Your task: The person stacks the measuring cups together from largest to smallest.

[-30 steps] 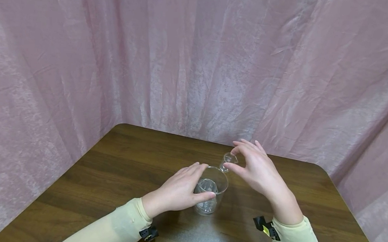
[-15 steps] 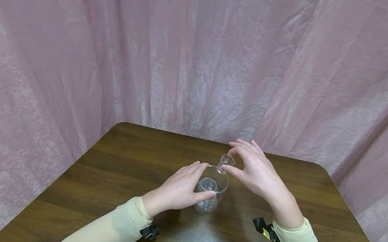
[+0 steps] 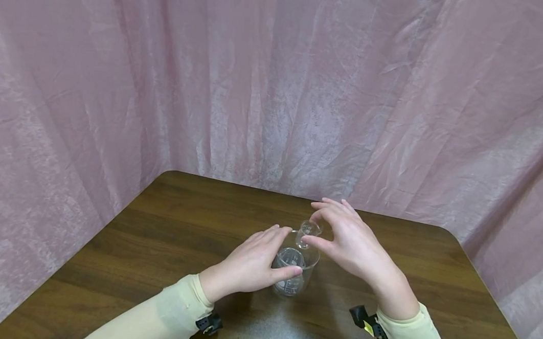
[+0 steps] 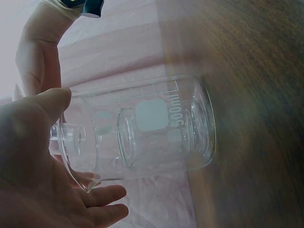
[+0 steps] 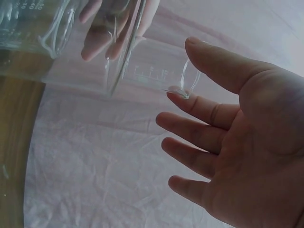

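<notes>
A large clear glass beaker [image 4: 152,114] marked 500ml stands upright on the table. My left hand [image 3: 252,265] holds it near the rim, thumb on the near side and fingers round the far side. Inside it sits a smaller glass beaker [image 3: 288,280] with white markings, its rim well below the large one's. My right hand [image 3: 352,241] pinches a tiny spouted beaker [image 5: 152,69] by its rim between thumb and index finger. That tiny beaker's base is at the mouth of the large one, partly inside the rim in the left wrist view. The other right fingers are spread.
The dark wooden table [image 3: 158,225] has rounded far corners. Pink velvet curtain [image 3: 276,88] hangs behind it and along both sides. Black devices are strapped at both wrists, such as the right wrist device [image 3: 368,323].
My right hand has moved left with the tiny beaker, from beyond the large beaker's far right side to over its mouth. My left hand and the large beaker have stayed in place.
</notes>
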Demonstrator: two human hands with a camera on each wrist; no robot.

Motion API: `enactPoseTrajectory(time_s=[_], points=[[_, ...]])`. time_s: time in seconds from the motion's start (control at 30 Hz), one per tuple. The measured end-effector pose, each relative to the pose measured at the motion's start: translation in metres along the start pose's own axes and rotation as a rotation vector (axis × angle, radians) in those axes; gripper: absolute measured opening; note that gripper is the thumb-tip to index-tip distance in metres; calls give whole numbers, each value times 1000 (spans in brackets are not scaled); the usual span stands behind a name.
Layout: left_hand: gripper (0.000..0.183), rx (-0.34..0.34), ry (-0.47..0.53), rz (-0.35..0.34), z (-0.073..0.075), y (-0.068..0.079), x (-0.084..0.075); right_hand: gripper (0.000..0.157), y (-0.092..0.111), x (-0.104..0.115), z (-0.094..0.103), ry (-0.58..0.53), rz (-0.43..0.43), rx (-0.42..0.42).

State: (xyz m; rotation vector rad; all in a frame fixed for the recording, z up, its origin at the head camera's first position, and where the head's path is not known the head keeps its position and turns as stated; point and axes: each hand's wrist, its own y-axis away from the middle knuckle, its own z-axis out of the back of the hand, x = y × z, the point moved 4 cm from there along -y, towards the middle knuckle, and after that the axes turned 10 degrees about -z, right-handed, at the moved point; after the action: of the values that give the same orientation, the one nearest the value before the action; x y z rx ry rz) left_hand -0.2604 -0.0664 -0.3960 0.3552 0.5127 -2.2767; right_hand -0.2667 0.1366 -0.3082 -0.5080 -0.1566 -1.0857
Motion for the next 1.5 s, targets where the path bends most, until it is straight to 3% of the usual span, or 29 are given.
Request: enactPoseTrajectory(time_s=[0.77, 1.5], points=[[94, -13, -8, -12, -1, 0, 1, 34, 0, 7, -15, -13, 63, 20], [94, -10, -1, -14, -1, -1, 0, 31, -1, 8, -29, 21, 68, 60]])
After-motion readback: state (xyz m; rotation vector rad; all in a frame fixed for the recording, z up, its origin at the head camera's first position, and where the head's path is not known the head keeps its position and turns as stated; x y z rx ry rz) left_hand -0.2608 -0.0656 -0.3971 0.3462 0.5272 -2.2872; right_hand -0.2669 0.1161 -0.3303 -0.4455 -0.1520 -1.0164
